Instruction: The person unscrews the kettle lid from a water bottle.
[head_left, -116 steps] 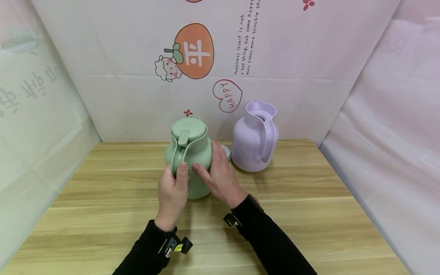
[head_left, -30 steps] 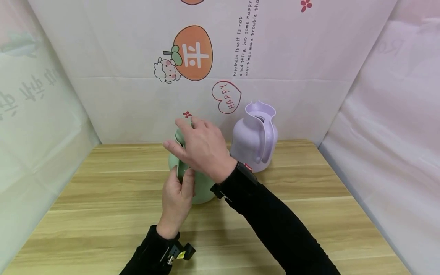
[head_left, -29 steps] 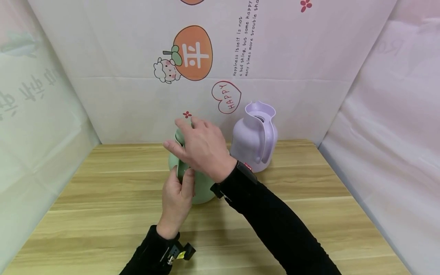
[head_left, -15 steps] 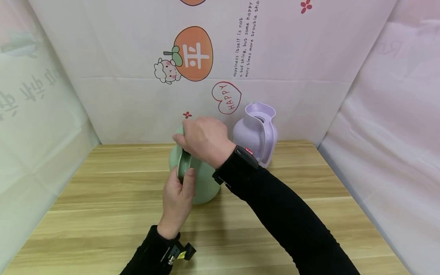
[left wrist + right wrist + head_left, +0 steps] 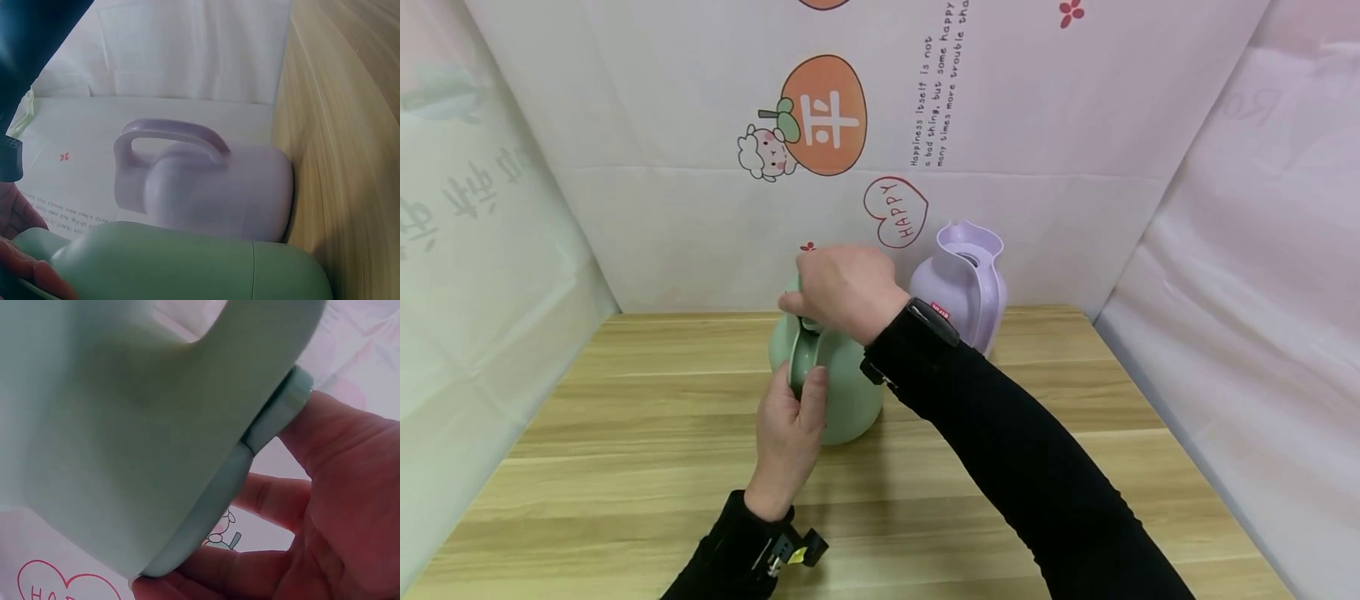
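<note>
A pale green jug stands on the wooden table near the middle. My left hand grips its handle from the near side, thumb along the handle. My right hand covers the top of the jug and its fingers curl round the green lid, which the hand mostly hides in the head view. In the left wrist view the green jug fills the bottom, with a fingertip at the lower left. A lilac jug without a lid stands just behind and to the right.
Printed white sheets wall in the table at the back and on both sides. The lilac jug stands close to the green one, by the back wall. Bare wood lies to the left, right and front.
My right hand rose from the green jug's side to its top and closed round the lid. The left hand kept hold of the handle, and the jug barely shifted.
</note>
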### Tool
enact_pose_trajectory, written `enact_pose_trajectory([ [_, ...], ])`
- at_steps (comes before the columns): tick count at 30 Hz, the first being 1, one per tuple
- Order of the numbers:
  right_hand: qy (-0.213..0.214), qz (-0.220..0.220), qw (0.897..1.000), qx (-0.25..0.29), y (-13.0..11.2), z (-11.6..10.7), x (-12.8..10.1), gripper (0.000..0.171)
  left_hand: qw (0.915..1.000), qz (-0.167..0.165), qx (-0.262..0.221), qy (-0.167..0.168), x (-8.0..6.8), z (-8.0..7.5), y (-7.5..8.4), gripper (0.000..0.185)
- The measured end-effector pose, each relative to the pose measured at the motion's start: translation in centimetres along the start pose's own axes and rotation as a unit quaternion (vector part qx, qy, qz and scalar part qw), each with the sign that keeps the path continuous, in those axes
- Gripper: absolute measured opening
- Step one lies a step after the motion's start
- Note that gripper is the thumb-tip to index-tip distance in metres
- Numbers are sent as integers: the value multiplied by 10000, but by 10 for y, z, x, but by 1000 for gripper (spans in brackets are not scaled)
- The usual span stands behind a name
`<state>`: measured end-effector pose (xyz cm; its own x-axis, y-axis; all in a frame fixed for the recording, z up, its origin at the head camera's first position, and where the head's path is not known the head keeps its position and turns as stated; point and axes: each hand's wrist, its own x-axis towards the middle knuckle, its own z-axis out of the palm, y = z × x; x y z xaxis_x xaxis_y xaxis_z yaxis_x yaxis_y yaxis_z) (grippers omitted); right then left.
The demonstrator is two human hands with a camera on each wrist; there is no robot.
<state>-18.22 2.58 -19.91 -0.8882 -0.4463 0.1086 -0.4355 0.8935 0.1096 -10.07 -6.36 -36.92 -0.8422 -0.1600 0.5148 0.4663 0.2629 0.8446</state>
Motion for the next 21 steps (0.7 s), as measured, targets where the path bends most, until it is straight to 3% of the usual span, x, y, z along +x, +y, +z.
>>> enact_pose_trajectory([
  [4, -201, 47, 9998, 67, 2, -2, 3, 49, 9999, 108, 10, -30, 1, 0, -1, 17],
  [13, 204, -238, 9995, -103, 5, 1, 4, 49, 9987, 505, -36, -73, 5, -1, -7, 22],
  [21, 40, -557, 9984, -106, 8, 0, 8, 38, 9981, 574, -150, -192, 6, -3, -7, 25],
])
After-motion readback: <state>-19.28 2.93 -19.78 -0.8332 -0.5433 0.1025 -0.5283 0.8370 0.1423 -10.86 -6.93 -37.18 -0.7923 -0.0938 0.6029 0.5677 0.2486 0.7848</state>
